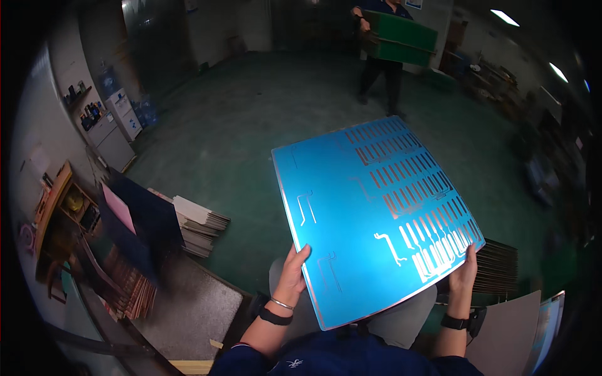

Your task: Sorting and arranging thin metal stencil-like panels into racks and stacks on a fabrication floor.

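Note:
A large blue-coated circuit board panel (pixel 332 207) is held up in front of my lap, tilted, with rows of bare coppery metal strips on its right part and thin line patterns on its left. My left hand (pixel 293 268) grips its left edge, the thumb lying on the face. My right hand (pixel 464 269) holds the near right edge, its thumb at the rim. The fingers of both hands are mostly hidden behind the panel. Light glares off the strips nearest my right hand.
At my left stand a grey-topped bench (pixel 188 313), a stack of thin boards (pixel 199 222) and a dark upright sheet (pixel 135 225). More panels (pixel 495 266) stand at my right, beside a grey board (pixel 505 332). Ahead, a person carries a green crate (pixel 401 39) across the green floor (pixel 251 106).

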Demonstrator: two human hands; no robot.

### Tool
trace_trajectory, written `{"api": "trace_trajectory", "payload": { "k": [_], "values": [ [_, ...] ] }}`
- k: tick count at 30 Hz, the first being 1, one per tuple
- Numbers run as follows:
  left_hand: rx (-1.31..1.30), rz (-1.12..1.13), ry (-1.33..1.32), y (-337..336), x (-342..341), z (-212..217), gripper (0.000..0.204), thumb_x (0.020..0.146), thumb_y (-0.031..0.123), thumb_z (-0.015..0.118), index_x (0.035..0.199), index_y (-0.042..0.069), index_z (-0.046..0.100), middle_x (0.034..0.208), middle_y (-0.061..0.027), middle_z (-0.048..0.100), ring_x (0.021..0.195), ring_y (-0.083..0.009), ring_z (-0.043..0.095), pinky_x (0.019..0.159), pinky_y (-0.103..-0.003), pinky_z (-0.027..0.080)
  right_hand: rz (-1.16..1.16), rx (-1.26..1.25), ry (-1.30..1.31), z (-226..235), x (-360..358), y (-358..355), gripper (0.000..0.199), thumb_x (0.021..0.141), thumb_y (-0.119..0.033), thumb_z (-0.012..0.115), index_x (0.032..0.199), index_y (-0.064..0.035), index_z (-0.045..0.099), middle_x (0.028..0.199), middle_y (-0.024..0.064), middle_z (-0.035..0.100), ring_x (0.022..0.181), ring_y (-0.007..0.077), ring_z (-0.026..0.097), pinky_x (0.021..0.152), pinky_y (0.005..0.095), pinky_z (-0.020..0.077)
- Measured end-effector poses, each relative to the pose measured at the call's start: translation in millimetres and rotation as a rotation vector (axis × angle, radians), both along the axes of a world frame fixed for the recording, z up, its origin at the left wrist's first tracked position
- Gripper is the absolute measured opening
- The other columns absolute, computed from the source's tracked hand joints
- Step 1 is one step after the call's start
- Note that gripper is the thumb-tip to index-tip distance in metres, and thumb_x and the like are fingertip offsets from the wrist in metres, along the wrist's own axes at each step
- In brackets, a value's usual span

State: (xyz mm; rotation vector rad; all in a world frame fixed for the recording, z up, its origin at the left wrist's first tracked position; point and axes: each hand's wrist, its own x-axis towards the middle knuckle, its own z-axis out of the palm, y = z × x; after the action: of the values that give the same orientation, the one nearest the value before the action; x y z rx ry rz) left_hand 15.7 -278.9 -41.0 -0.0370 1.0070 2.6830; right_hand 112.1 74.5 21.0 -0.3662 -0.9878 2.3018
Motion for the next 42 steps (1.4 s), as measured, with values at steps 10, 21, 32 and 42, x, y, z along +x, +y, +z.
{"api": "trace_trajectory", "payload": {
  "k": [10,21,32,42],
  "values": [
    [0.044,-0.247,-0.081,-40.2,-54.9,-21.8,0.037,0.088,0.022,0.051,0.118,0.001,0.045,0.101,-0.0125,0.059,0.087,-0.0194,0.062,0.071,-0.030,0.054,0.464,0.713,-0.400,13.3,37.4,68.5,0.039,0.086,-0.030,0.055,0.103,0.0052,0.055,0.090,0.0081,0.060,0.079,0.0132,0.056,0.072,0.0262,0.0466],
    [0.034,0.253,-0.307,-71.0,-151.7,-139.1,0.041,0.095,0.027,0.034,0.130,0.004,0.035,0.120,-0.0154,0.050,0.104,-0.0235,0.053,0.087,-0.035,0.047,0.315,0.640,-0.518,45.5,-133.5,-34.8,0.031,0.083,-0.023,0.058,0.098,0.0039,0.055,0.084,0.0083,0.061,0.068,0.0131,0.059,0.060,0.0246,0.0478],
    [-1.091,0.391,0.129,-56.7,-68.7,-154.0,0.027,0.087,-0.002,0.042,0.111,0.002,0.054,0.094,-0.0133,0.061,0.085,-0.0194,0.061,0.074,-0.029,0.049,0.269,1.155,-0.453,-67.5,-263.1,-132.1,0.021,0.088,-0.004,0.050,0.105,0.0058,0.055,0.081,0.0007,0.058,0.068,0.0050,0.048,0.059,0.0194,0.0389],
    [-1.158,0.266,0.236,-52.5,-72.2,-157.1,0.036,0.076,-0.006,0.046,0.106,0.009,0.059,0.088,-0.0083,0.062,0.074,-0.0198,0.062,0.068,-0.030,0.050,0.179,1.458,-0.612,-142.4,-289.3,-163.9,0.022,0.084,-0.003,0.050,0.103,0.0066,0.057,0.073,0.0120,0.064,0.066,0.0109,0.059,0.060,0.0268,0.0456]
  ]
}}
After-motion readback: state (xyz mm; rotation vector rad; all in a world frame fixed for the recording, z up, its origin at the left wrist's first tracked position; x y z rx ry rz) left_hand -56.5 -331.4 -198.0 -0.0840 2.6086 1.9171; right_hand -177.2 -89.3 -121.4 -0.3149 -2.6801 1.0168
